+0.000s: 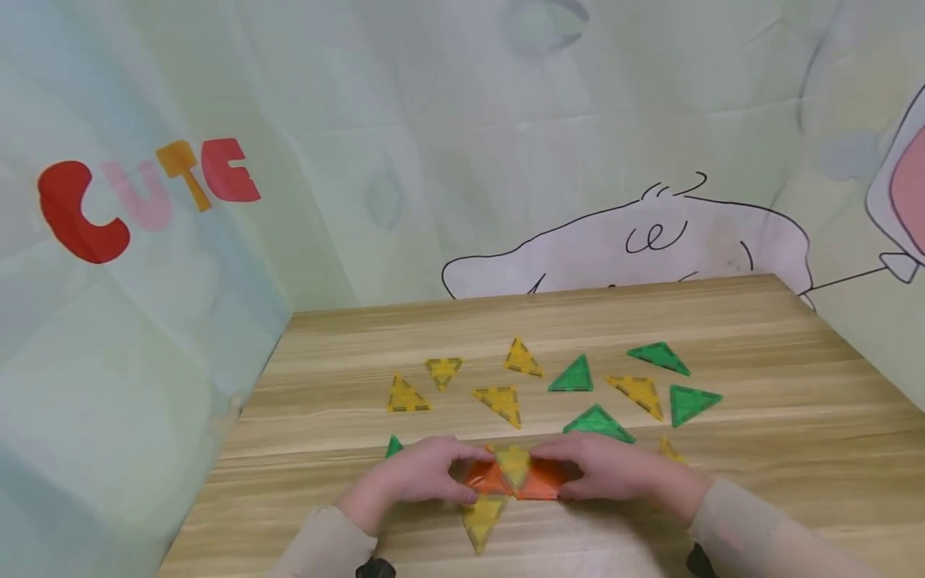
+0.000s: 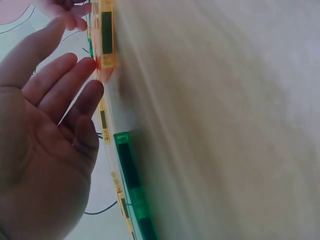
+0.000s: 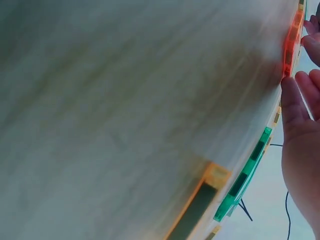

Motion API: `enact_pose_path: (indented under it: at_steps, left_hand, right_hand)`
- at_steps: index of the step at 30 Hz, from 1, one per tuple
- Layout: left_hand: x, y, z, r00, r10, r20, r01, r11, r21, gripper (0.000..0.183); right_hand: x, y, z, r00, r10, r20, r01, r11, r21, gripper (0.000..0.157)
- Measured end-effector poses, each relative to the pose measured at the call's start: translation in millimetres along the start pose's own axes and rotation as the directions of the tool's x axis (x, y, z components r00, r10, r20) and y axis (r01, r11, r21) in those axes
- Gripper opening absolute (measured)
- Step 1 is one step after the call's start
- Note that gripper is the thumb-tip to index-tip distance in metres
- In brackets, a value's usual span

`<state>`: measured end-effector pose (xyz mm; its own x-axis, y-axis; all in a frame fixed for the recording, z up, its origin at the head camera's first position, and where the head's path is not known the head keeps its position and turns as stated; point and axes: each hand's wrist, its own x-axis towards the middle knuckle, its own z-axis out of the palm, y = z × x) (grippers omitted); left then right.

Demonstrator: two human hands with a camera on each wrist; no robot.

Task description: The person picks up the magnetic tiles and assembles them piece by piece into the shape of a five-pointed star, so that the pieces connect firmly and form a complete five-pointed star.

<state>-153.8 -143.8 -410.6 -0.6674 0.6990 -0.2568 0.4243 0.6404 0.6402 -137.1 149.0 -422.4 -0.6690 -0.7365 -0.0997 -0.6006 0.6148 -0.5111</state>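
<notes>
On the wooden table, two translucent orange magnetic tiles lie side by side, a left orange tile (image 1: 488, 480) and a right orange tile (image 1: 542, 480). A yellow triangle tile (image 1: 514, 462) sits between them, pointing toward me. Another yellow triangle tile (image 1: 482, 522) adjoins the left orange tile's near edge. My left hand (image 1: 429, 470) holds the left orange tile's outer side between fingers and thumb. From the other side, my right hand (image 1: 610, 466) holds the right orange tile the same way. In the right wrist view, fingertips of the right hand (image 3: 305, 130) touch the orange edge.
Several loose yellow triangle tiles (image 1: 499, 401) and green triangle tiles (image 1: 575, 376) lie beyond the hands. One green tile (image 1: 598, 423) is just past my right hand, and another green tile (image 1: 393, 446) partly shows behind my left. A printed cloth backdrop (image 1: 405, 144) borders the table (image 1: 347, 329).
</notes>
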Motion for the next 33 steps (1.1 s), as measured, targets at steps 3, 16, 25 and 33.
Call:
enact_pose_path:
  at_steps: [3,16,25,33]
  left_hand:
    - [-1.0,-1.0,-0.4,1.000,-0.001,-0.006,0.002,1.000,0.031,0.050]
    - [-6.8,-2.0,2.6,0.999,0.041,-0.008,-0.039,0.985,0.166,0.059]
    - [2.3,-14.9,-9.7,0.985,0.068,-0.160,-0.048,0.991,0.128,0.056]
    - [11.6,-38.5,-28.5,0.938,-0.027,-0.347,0.079,0.988,0.135,0.058]
  right_hand:
    - [1.0,-0.4,-0.8,1.000,0.018,0.001,-0.018,0.999,0.048,0.054]
    - [8.6,-0.9,0.5,1.000,0.027,0.012,-0.028,0.999,0.020,0.050]
    - [7.8,0.6,0.5,1.000,0.002,-0.010,-0.002,1.000,0.019,0.053]
    - [1.3,1.6,0.2,0.999,-0.041,-0.026,0.040,0.999,-0.018,0.050]
